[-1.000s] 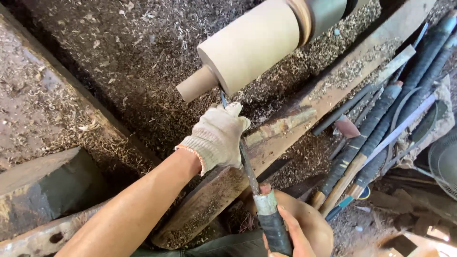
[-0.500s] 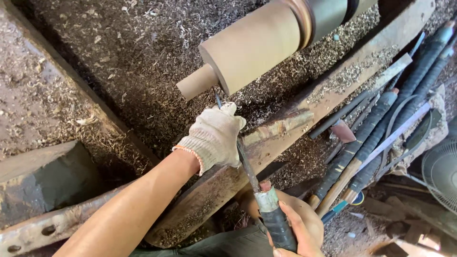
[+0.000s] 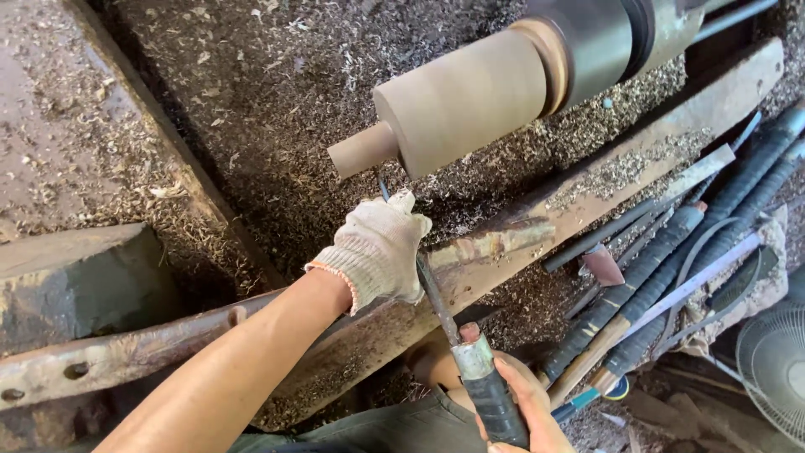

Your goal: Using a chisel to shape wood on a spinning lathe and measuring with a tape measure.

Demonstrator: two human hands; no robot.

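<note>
A pale wooden cylinder (image 3: 461, 101) with a thin stub (image 3: 362, 149) at its near end is mounted in a dark metal lathe chuck (image 3: 599, 38). My left hand (image 3: 377, 247), in a white knit glove, grips the steel shaft of a turning chisel (image 3: 436, 298) against the long wooden tool rest (image 3: 537, 239). The chisel tip reaches up to just under the stub. My bare right hand (image 3: 520, 403) is closed on the chisel's black wrapped handle (image 3: 495, 403) at the bottom of the view.
Wood shavings (image 3: 251, 92) cover the lathe bed and floor. Several long-handled turning tools (image 3: 671, 260) lie along the right side of the rest. A rusty drilled metal bar (image 3: 109, 361) runs at lower left. A fan grille (image 3: 776, 361) sits at the right edge.
The view has shifted, so the workpiece sits higher and further right. My hands keep the same grip on the chisel, its tip still near the stub.
</note>
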